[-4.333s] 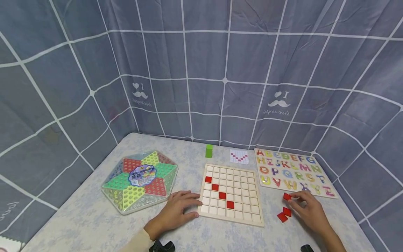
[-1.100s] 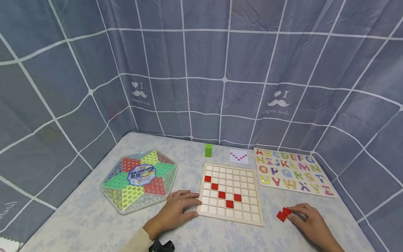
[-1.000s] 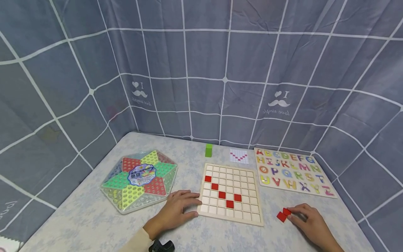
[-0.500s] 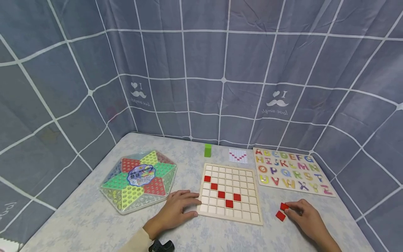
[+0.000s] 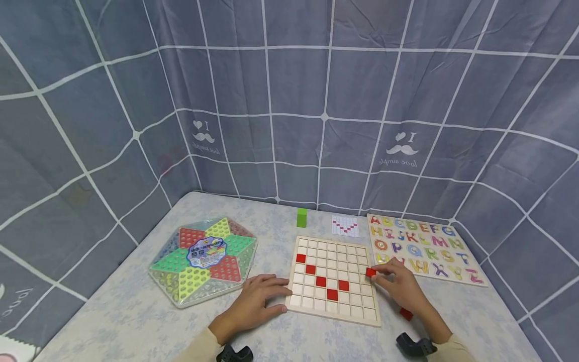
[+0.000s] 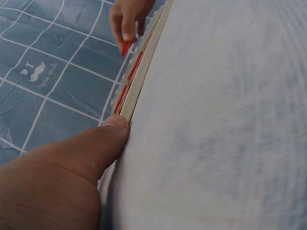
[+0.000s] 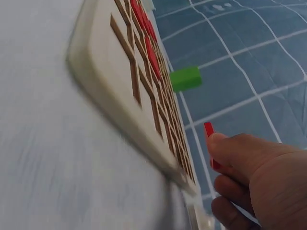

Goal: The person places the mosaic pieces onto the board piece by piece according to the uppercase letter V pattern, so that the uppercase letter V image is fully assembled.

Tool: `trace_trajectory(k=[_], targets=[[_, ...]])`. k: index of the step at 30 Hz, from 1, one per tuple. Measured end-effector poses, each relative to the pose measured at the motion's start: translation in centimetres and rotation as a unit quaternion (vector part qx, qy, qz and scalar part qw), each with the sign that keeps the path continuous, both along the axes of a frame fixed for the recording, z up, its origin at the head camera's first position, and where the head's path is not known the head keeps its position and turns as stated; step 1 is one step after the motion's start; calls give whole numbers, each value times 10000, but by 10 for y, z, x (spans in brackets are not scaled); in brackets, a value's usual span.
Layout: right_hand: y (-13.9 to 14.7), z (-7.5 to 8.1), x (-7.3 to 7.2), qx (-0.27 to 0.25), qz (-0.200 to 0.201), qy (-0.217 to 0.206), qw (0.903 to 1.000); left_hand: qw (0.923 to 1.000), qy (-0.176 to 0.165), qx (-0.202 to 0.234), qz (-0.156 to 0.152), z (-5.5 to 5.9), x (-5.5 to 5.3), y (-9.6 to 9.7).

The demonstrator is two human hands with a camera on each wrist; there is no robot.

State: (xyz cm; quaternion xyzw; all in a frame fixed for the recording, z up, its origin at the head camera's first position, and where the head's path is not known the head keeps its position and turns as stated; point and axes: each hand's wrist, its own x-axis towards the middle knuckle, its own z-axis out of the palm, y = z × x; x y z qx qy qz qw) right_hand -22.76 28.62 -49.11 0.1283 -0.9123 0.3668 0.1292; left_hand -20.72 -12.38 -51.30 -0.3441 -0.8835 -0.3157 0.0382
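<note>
A pale wooden grid board (image 5: 312,304) lies on the table, with several red square tiles (image 5: 321,281) set in its cells along a slanting line that turns up at the right. My left hand (image 5: 258,301) rests at the board's left edge; in the left wrist view the thumb (image 6: 115,122) touches its side. Between thumb and fingertips my right hand (image 5: 404,286) pinches another red tile (image 5: 370,272), held over the board's right edge. The right wrist view shows this pinched tile (image 7: 209,130) raised above the surface. One loose red tile (image 5: 406,314) lies partly hidden by the right wrist.
Behind the board are a green block (image 5: 301,218) and a small card (image 5: 345,226) printed with a V of squares. An alphabet board (image 5: 377,236) lies at the back right, partly behind the right hand. A hexagonal peg-game box (image 5: 181,296) sits to the left.
A red tile has joined the slanting line since the oldest frame. Over the last half second, my right hand has carried another from the table leftward to the board's edge. The left hand stays put.
</note>
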Motion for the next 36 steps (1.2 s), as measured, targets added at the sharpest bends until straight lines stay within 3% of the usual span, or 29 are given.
trace_trajectory(k=[7, 12, 17, 36], targets=[[-25, -8, -15, -205, 436, -285, 9984, 10000, 36, -45, 12, 0, -1, 0], [-29, -13, -15, -156, 523, -35, 9985, 10000, 79, -43, 17, 0, -2, 0], [-30, -16, -16, -118, 501, 163, 9985, 10000, 21, -30, 20, 0, -2, 0], [-29, -16, -18, -266, 382, -232, 9986, 10000, -61, -45, -1, 2, -1, -1]])
